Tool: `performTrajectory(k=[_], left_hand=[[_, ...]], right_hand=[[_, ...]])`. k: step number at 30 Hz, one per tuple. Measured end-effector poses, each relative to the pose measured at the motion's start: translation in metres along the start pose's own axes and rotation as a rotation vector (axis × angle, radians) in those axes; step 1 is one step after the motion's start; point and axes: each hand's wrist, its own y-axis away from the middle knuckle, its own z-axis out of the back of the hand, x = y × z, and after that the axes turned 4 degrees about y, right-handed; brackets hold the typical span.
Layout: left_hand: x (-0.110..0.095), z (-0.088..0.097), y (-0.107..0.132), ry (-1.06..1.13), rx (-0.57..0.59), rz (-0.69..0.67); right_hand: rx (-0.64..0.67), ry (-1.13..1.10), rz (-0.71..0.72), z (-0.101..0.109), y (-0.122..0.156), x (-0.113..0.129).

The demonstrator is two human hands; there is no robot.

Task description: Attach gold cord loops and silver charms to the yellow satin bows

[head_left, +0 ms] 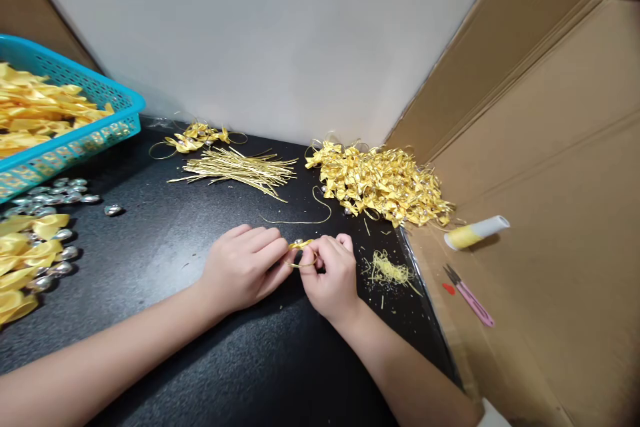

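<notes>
A small yellow bow (301, 245) with a silver bead is held just above the black tabletop (215, 360), between the two hands. Its left end is gripped by the left hand (245, 263), whose fingers are curled and closed against the thumb. Its other end is pinched by the right hand (331, 277), the fingers bent and drawn together; the exact fingertip contact is partly hidden. A thin gold loop (303, 265) is seen below the bow, between the hands.

Beyond the hands, a curved cord (300, 222) is laid near a bundle of gold ties (240, 170). Finished bows are heaped in a pile (380, 180) to the right, with clippings (390, 270) scattered nearer. Pink snips (470, 297) are placed on the cardboard. At left, silver beads (65, 193) are spread beside a blue basket (95, 139) filled with yellow ribbon pieces (45, 107).
</notes>
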Motion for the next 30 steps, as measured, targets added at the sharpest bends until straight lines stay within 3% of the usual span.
performTrajectory(k=[8,12,14,17,19,24,30], left_hand=[[0.0029,-0.0037,0.0017,0.031,-0.049,-0.086],[0.0022,-0.0056,0.0039,0.168,0.001,-0.105],[0.0035,-0.0058,0.0055,0.327,0.052,-0.002],[0.0077,-0.0044,0.0067,0.582,0.104,0.307],[0.0098,-0.0034,0.0061,0.684,0.135,0.442],[0.0069,-0.0037,0.0036,0.653,0.241,0.430],[0.0052,-0.0038,0.0026,0.603,0.217,0.403]], right_hand=[[-0.057,0.069,-0.073,0.0006,-0.0049,-0.0072],[-0.027,0.044,-0.031,0.0008,-0.0043,-0.0059],[-0.009,0.019,0.009,0.0017,-0.0040,-0.0055],[0.007,0.007,0.054,0.0033,-0.0038,-0.0069],[0.024,0.024,0.088,0.0037,-0.0036,-0.0083],[0.051,0.040,0.126,0.0032,-0.0026,-0.0075],[0.067,-0.004,0.095,0.0072,-0.0027,-0.0042]])
